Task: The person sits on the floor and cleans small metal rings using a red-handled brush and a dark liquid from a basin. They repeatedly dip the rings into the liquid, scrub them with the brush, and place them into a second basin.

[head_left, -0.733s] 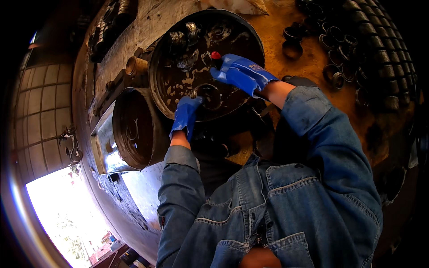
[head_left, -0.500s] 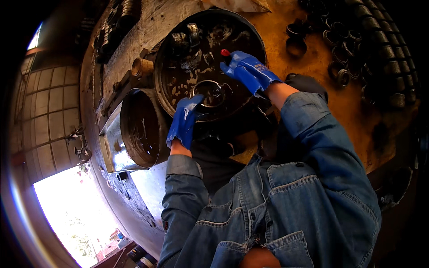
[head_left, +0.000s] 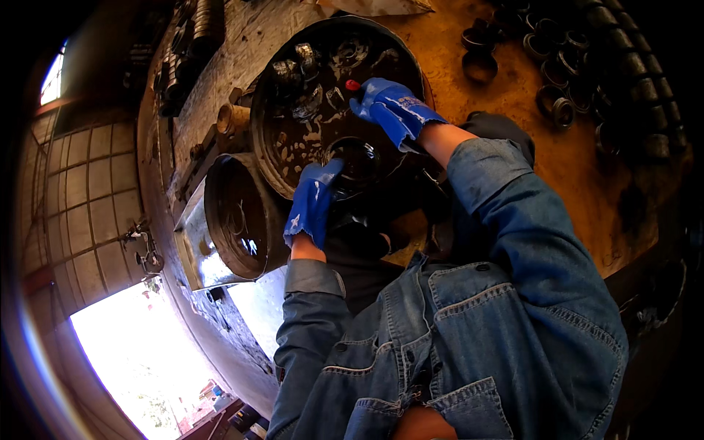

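Observation:
In front of me stands a large round metal pan (head_left: 258, 139) holding dark liquid. My left hand (head_left: 313, 196), in a blue rubber glove, is at the near left of the pan, its fingers closed on the edge of a dark, wet metal ring (head_left: 375, 152). Above the pan's right side, my right hand (head_left: 394, 110), gloved the same way, is closed round something with a red end (head_left: 353, 86). The rest of that red-ended thing is hidden by the glove. Several wet metal parts (head_left: 306, 60) lie at the pan's far left.
Left of the pan is a smaller round metal tub (head_left: 213, 209) with some liquid inside. A short brown cylinder (head_left: 232, 117) lies between them. To the right, loose dark rings (head_left: 480, 66) are scattered on an orange-brown surface (head_left: 557, 180), beside stacked rings (head_left: 649, 92).
My right hand has shifted slightly left with the red-ended thing. My left hand and the ring have moved a little to the right in view. The whole view has shifted a little.

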A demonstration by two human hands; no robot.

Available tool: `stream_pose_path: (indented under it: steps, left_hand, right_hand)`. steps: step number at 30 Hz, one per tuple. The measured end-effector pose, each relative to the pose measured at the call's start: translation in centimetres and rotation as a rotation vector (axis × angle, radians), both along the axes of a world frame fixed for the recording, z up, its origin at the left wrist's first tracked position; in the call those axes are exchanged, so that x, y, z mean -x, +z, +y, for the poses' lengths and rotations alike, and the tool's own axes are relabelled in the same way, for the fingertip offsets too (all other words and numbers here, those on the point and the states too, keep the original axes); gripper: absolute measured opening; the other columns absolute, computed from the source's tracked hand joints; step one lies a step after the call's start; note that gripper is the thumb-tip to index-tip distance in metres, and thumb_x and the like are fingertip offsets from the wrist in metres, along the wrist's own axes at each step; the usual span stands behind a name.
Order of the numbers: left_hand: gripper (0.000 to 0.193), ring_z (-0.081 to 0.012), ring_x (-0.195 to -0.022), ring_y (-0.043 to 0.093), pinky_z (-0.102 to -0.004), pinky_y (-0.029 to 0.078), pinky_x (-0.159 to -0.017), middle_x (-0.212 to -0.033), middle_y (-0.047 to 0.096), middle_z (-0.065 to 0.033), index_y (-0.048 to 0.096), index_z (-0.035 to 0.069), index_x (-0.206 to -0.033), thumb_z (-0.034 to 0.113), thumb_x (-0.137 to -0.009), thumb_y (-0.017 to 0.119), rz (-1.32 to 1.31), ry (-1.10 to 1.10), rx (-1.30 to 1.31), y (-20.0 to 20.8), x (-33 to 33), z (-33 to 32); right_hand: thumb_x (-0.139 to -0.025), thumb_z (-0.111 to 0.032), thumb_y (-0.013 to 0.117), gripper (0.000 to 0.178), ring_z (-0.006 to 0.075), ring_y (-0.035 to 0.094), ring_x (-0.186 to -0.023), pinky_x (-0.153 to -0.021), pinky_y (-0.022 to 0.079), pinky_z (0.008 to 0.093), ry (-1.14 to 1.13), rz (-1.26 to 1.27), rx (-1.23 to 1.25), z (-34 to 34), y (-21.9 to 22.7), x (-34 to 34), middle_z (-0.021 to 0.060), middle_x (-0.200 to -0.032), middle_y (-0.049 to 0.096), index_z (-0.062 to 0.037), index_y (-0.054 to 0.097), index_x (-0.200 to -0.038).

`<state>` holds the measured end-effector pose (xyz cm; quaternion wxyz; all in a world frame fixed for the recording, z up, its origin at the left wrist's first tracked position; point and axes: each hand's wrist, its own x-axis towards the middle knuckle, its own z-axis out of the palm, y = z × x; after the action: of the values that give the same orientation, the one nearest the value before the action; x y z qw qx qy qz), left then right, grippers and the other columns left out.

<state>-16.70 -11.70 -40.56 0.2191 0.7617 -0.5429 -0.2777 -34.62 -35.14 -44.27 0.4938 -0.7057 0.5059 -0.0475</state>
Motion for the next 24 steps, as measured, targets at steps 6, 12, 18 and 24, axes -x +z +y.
stream_pose_path:
  steps: [6,12,18,24]
  left_hand:
    - [0.035,-0.0336,-0.119,0.062,-0.0379,0.048,-0.102,-0.129,0.064,-0.0195,0.065,0.004,-0.132,0.014,-0.101,0.051,-0.033,-0.049,0.033,0.6,1.1,0.3]
    - [0.036,-0.0337,-0.123,0.06,-0.0375,0.046,-0.105,-0.134,0.062,-0.0189,0.063,0.007,-0.135,0.01,-0.102,0.048,-0.084,-0.091,0.054,1.9,1.9,1.5]
    - [0.037,-0.0331,-0.129,0.057,-0.0368,0.044,-0.109,-0.14,0.058,-0.0179,0.062,0.008,-0.138,0.008,-0.104,0.045,-0.045,-0.053,0.022,1.8,1.8,2.1]
    - [0.036,-0.0323,-0.128,0.058,-0.0363,0.045,-0.108,-0.138,0.06,-0.0166,0.062,0.006,-0.136,0.01,-0.105,0.045,-0.069,-0.131,0.052,2.9,3.0,1.0]
  right_hand:
    - [-0.091,-0.045,0.067,0.038,0.0349,0.072,-0.097,-0.089,0.058,0.044,-0.003,0.021,0.049,-0.5,-1.1,0.1,0.0134,-0.103,0.077,-0.0114,0.077,-0.107]
    - [-0.09,-0.045,0.069,0.038,0.0355,0.072,-0.096,-0.086,0.058,0.0444,0.001,0.008,0.112,-0.3,-0.8,0.5,0.0136,-0.1,0.077,-0.0112,0.077,-0.104]
    - [-0.09,-0.046,0.069,0.038,0.0353,0.072,-0.094,-0.085,0.059,0.0445,0.029,0.016,0.133,-0.3,-0.3,0.6,0.0133,-0.099,0.077,-0.0115,0.078,-0.103]
    - [-0.09,-0.047,0.07,0.039,0.0341,0.072,-0.096,-0.086,0.059,0.043,0.056,0.063,0.118,-1.3,-1.5,0.3,0.0121,-0.105,0.077,-0.014,0.078,-0.108]
